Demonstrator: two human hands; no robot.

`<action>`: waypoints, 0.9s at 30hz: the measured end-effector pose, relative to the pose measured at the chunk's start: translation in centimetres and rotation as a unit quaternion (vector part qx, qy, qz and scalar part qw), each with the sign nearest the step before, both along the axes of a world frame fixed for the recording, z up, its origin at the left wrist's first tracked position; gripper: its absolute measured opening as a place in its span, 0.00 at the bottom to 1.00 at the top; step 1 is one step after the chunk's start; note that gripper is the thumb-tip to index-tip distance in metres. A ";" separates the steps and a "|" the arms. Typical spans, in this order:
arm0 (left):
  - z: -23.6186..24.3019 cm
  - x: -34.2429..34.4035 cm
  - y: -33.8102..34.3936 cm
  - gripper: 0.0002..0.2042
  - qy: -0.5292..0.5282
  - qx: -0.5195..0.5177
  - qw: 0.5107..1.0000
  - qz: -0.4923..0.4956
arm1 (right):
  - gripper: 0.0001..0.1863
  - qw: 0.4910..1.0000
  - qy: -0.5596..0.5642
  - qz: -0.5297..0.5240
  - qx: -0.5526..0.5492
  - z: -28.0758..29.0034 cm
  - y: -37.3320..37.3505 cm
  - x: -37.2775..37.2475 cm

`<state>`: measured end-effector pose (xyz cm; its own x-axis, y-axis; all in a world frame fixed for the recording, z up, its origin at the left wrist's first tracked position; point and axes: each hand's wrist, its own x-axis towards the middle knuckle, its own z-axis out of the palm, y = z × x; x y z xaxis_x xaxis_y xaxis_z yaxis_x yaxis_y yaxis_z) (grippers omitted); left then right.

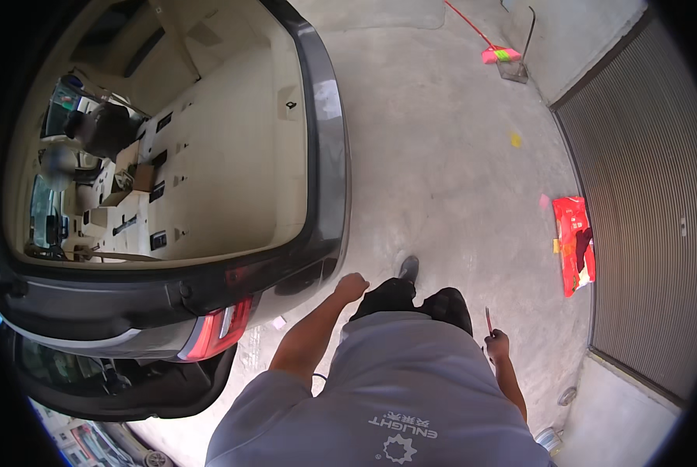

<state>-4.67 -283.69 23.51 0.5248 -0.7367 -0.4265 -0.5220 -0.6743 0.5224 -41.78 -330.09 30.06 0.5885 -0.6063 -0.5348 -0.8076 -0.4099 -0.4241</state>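
Observation:
My left hand hangs by the rear corner of a dark grey car, curled into a loose fist, with nothing showing in it. Low on the right, away from the car, my right hand is closed around a slim hand tool. The tool has a thin pointed end and some red on it; its exact kind is too small to tell. The car's rear opening shows a stripped, beige interior, and its red tail light sits left of my left forearm.
Concrete floor runs between the car and a ribbed roller shutter. A red plastic bag lies by the shutter. A red-handled broom and a dustpan stand farther off. Blurred figures and an open cardboard box show inside the car.

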 end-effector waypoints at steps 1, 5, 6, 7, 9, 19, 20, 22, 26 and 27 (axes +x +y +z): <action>1.0 2.5 -1.2 0.16 -0.017 0.028 0.999 0.021 | 0.15 0.999 0.026 -0.031 0.035 0.7 -0.8 3.3; 7.0 12.1 -7.6 0.17 0.063 0.009 0.972 0.224 | 0.14 0.995 0.031 -0.076 0.062 2.4 -3.9 14.1; 7.0 14.1 -8.8 0.17 0.085 -0.010 0.957 0.277 | 0.13 0.998 0.031 -0.037 0.046 0.7 -5.9 15.1; 6.6 16.4 -9.8 0.17 0.100 0.015 0.953 0.287 | 0.13 0.994 0.061 -0.049 0.073 0.5 -7.0 17.3; 5.5 20.3 -11.0 0.15 0.073 0.018 0.975 0.208 | 0.13 0.986 0.123 -0.044 0.102 0.2 -9.0 21.9; 6.7 37.0 -16.4 0.20 0.171 0.162 0.933 0.272 | 0.09 0.956 0.200 -0.173 0.130 -0.4 -27.6 51.9; 8.4 40.1 -17.9 0.19 0.177 0.124 0.918 0.332 | 0.09 0.969 0.176 -0.138 0.106 0.1 -29.5 56.3; 8.0 44.7 -18.9 0.19 0.125 0.094 0.891 0.427 | 0.07 0.977 0.154 -0.109 0.102 1.4 -33.0 66.0; 6.0 53.6 -21.7 0.18 0.137 0.049 0.851 0.505 | 0.09 0.993 0.075 -0.044 0.083 2.8 -38.7 86.4; 5.9 56.0 -22.6 0.17 0.158 0.058 0.836 0.522 | 0.12 0.995 0.042 -0.048 0.074 3.0 -39.4 91.3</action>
